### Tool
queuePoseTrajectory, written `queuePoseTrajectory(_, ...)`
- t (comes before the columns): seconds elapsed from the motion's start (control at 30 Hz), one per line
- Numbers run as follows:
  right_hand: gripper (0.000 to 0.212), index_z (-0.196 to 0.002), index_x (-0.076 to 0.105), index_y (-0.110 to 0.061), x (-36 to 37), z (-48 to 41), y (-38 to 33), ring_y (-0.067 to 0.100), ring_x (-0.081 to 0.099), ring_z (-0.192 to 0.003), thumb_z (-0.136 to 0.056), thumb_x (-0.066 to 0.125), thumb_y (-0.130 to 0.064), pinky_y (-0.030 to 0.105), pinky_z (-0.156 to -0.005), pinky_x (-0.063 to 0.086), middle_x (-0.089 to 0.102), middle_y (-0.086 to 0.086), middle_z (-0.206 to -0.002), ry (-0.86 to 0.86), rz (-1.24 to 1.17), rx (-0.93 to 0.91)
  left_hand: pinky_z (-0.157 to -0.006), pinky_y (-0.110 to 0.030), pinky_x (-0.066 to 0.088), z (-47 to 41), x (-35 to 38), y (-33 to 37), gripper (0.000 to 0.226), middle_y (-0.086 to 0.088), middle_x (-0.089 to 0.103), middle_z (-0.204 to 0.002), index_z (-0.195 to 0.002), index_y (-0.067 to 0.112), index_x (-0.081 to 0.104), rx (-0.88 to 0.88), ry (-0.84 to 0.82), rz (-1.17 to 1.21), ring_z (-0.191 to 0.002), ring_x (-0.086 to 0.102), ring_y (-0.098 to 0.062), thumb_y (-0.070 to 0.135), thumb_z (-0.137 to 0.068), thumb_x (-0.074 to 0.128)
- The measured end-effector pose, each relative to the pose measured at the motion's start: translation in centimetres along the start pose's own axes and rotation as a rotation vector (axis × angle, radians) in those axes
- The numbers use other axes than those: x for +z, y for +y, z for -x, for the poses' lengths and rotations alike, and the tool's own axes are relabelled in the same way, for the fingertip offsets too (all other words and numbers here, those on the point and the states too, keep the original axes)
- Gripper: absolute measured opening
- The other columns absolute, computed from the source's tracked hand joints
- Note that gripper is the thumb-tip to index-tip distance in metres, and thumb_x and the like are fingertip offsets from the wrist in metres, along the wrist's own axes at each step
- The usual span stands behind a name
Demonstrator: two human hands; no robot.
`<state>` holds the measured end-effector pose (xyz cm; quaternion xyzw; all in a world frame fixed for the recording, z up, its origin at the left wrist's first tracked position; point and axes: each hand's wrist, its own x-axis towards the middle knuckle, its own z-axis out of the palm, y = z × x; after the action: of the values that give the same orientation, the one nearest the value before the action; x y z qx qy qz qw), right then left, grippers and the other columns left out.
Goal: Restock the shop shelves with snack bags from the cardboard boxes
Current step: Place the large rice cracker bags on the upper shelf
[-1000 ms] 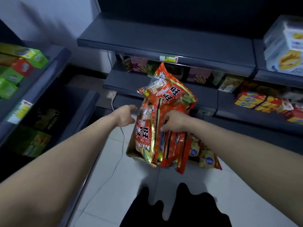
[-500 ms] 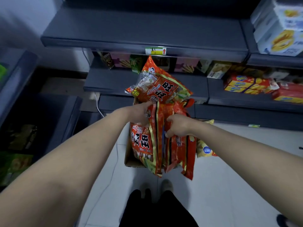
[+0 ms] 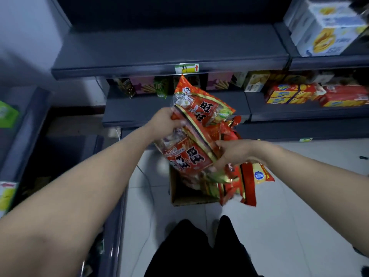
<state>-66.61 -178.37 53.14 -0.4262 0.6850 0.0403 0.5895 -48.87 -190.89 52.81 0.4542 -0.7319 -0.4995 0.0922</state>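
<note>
I hold a stack of red snack bags (image 3: pixel 189 154) in front of me, above an open cardboard box (image 3: pixel 179 198) on the floor. My left hand (image 3: pixel 164 121) grips the stack's upper left edge, just below the topmost red bag (image 3: pixel 201 105). My right hand (image 3: pixel 235 152) clamps the stack from the right side. More red bags hang below my right hand, and a yellow bag (image 3: pixel 261 174) shows behind them. A bare dark grey shelf (image 3: pixel 169 50) runs across straight ahead at the top.
The lower shelf (image 3: pixel 139 110) carries boxed snacks at its back, with red and yellow cracker packs (image 3: pixel 289 94) to the right. White cartons (image 3: pixel 327 29) stand top right. Another shelf unit (image 3: pixel 30 124) with green packs lines the left. Tiled floor surrounds the box; my legs (image 3: pixel 199 246) are below.
My left hand has reached over and gripped the stack. The front bag has tilted flatter towards me. The view has shifted so the shelves sit more squarely ahead.
</note>
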Motion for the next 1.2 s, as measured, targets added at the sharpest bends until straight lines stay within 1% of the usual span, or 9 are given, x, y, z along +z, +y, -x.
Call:
queuePoseTrajectory(0.1, 0.088, -0.139, 0.035, -0.021, 0.1, 2.1, -1.0, 0.024, 0.055, -0.117, -0.066, 0.083, -0.031, 0.04, -0.105, 0.043, 0.057, 0.002, -0.129, 0.128, -0.114, -0.052, -0.078, -0.04, 0.051, 1.0, -2.7, 1.4, 0.019, -0.006, 0.062, -0.089, -0.078, 0.019, 0.055, 0.017, 0.093, 0.148, -0.086, 0.057, -0.022, 0.005, -0.09, 0.058)
queuePoseTrajectory(0.17, 0.104, -0.141, 0.034, -0.025, -0.4, 3.6, -1.7, 0.024, 0.057, -0.116, -0.052, 0.086, -0.041, 0.044, -0.107, 0.04, 0.058, 0.001, -0.129, 0.263, -0.156, -0.101, -0.077, -0.038, 0.052, 1.6, -4.5, 2.8, 0.019, -0.002, 0.063, -0.083, -0.078, 0.019, 0.053, 0.034, 0.133, 0.245, -0.083, 0.06, -0.023, 0.006, -0.091, 0.057)
queuePoseTrajectory(0.3, 0.082, -0.135, 0.042, -0.022, -2.7, 7.8, -4.7, 0.02, 0.062, -0.103, -0.064, 0.083, -0.029, 0.036, -0.095, 0.048, 0.059, 0.003, -0.124, 0.416, -0.397, -0.288, -0.054, -0.026, 0.052, 2.6, -8.5, 5.6, 0.005, -0.002, 0.066, -0.077, -0.089, 0.013, 0.054, 0.016, 0.289, 0.404, -0.063, 0.062, -0.016, 0.012, -0.093, 0.056)
queuePoseTrajectory(0.43, 0.084, -0.12, 0.057, -0.021, -4.4, 10.9, -7.7, 0.022, 0.065, -0.107, -0.044, 0.09, -0.035, 0.045, -0.1, 0.047, 0.068, 0.001, -0.116, 0.547, -0.603, -0.453, -0.055, -0.028, 0.05, 3.7, -12.5, 7.9, 0.016, -0.001, 0.063, -0.074, -0.079, 0.016, 0.053, 0.02, 0.438, 0.574, -0.06, 0.061, -0.014, 0.01, -0.093, 0.055)
queuePoseTrajectory(0.5, 0.062, -0.113, 0.059, -0.02, -4.6, 11.9, -9.7, 0.019, 0.066, -0.103, -0.056, 0.084, -0.029, 0.041, -0.096, 0.048, 0.071, -0.002, -0.107, 0.547, -0.614, -0.516, -0.059, -0.031, 0.052, 4.2, -13.9, 9.1, 0.014, -0.004, 0.064, -0.077, -0.08, 0.015, 0.053, 0.021, 0.443, 0.644, -0.064, 0.062, -0.018, 0.01, -0.093, 0.055)
queuePoseTrajectory(0.6, 0.025, -0.099, 0.063, -0.019, -5.0, 13.2, -12.4, 0.014, 0.071, -0.084, -0.077, 0.072, -0.013, 0.029, -0.071, 0.054, 0.075, -0.003, -0.093, 0.537, -0.61, -0.595, -0.067, -0.037, 0.056, 4.7, -15.9, 11.5, 0.011, -0.009, 0.066, -0.081, -0.082, 0.011, 0.054, 0.021, 0.459, 0.677, -0.068, 0.065, -0.022, 0.012, -0.093, 0.056)
queuePoseTrajectory(0.77, 0.024, -0.095, 0.067, -0.012, -8.5, 15.3, -15.9, 0.016, 0.073, -0.076, -0.074, 0.077, -0.012, 0.029, -0.071, 0.054, 0.076, 0.0, -0.086, 0.754, -0.679, -0.735, -0.065, -0.035, 0.056, 5.0, -19.6, 16.5, 0.01, -0.006, 0.066, -0.08, -0.085, 0.008, 0.057, 0.139, 0.545, 0.678, -0.065, 0.064, -0.02, 0.016, -0.091, 0.06)
queuePoseTrajectory(1.0, 0.033, -0.105, 0.059, -0.011, -14.3, 18.9, -19.9, 0.02, 0.072, -0.077, -0.077, 0.075, -0.015, 0.031, -0.066, 0.056, 0.074, 0.004, -0.092, 0.826, -0.768, -0.904, -0.054, -0.025, 0.053, 6.0, -22.5, 22.2, 0.014, -0.002, 0.07, -0.077, -0.088, 0.012, 0.057, 0.323, 0.463, 0.655, -0.06, 0.068, -0.015, 0.025, -0.09, 0.062)
queuePoseTrajectory(1.2, 0.022, -0.092, 0.057, -0.016, -19.4, 22.7, -24.3, 0.016, 0.071, -0.073, -0.079, 0.074, -0.012, 0.03, -0.062, 0.056, 0.071, 0.002, -0.088, 0.895, -0.738, -1.08, -0.078, -0.037, 0.052, 5.4, -24.7, 24.5, 0.047, -0.007, 0.068, -0.113, -0.122, 0.011, 0.051, 0.395, 0.371, 0.509, -0.092, 0.067, -0.021, 0.019, -0.081, 0.071)
